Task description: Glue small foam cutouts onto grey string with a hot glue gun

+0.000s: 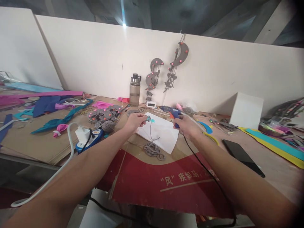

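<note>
My left hand [135,122] pinches a small grey piece [148,118] at the upper left of a white sheet [163,129]. Grey cord [153,149] trails down from that piece into a loose coil at the sheet's lower edge. Teal bits [152,120] show beside the fingertips; whether they lie on the sheet or belong to the piece I cannot tell. My right hand [184,123] is wrapped round a blue glue gun [175,114], its nozzle side toward the left. A black cable [193,152] runs down from the gun under my right forearm.
A bottle [135,91] and a small white clock [151,104] stand by the back board. Grey crescent ornaments [182,53] hang there. Left are a blue power strip [96,136], felt scraps [52,106] and grey ornaments [104,115]; right lies a black phone [243,157].
</note>
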Action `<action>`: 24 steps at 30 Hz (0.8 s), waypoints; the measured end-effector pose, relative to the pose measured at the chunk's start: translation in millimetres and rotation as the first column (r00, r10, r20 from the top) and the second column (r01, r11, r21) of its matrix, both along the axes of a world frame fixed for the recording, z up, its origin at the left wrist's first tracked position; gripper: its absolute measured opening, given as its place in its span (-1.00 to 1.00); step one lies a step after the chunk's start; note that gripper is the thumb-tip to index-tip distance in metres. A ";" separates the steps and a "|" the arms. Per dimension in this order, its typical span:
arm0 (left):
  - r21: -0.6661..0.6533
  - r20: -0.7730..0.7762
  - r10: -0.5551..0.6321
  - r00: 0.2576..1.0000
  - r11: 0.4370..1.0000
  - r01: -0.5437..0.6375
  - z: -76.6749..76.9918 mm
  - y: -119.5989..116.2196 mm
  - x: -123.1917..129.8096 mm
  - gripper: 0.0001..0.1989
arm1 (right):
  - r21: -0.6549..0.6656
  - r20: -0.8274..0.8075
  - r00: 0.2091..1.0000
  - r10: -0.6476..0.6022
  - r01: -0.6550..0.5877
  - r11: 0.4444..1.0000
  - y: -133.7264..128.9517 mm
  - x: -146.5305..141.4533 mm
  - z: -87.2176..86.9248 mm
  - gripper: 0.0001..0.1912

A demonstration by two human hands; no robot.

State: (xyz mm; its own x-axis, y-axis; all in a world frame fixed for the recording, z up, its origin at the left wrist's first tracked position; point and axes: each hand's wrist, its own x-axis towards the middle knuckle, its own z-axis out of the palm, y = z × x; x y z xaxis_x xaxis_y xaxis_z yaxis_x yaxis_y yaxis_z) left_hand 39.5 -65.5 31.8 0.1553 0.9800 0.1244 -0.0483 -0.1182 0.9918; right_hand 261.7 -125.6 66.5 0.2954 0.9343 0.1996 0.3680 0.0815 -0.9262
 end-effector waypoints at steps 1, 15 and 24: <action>0.000 0.017 0.000 1.000 1.000 0.000 -0.5 1.3 -0.6 -0.88 | 0.070 0.017 1.000 0.022 -0.023 0.997 0.0 -4.4 6.0 -0.92; -0.003 0.079 0.026 0.997 1.000 -0.026 -3.9 6.9 -3.8 -0.87 | 0.278 -0.233 0.923 0.305 -0.237 0.931 -13.9 -26.2 -20.7 -0.70; -0.005 0.107 0.064 0.992 0.998 -0.064 -3.9 7.1 -4.8 -0.87 | 0.186 0.092 0.946 0.312 -0.324 0.928 -29.5 -35.7 -19.4 -0.67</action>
State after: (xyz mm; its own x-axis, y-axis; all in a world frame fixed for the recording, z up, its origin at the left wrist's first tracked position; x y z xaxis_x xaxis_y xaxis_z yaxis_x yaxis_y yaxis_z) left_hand 34.7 -58.5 27.9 0.0780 0.9877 0.1355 -0.1462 -0.1231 0.9816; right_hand 226.0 -155.0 47.1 -0.0286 0.9176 0.3965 0.3470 0.3811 -0.8569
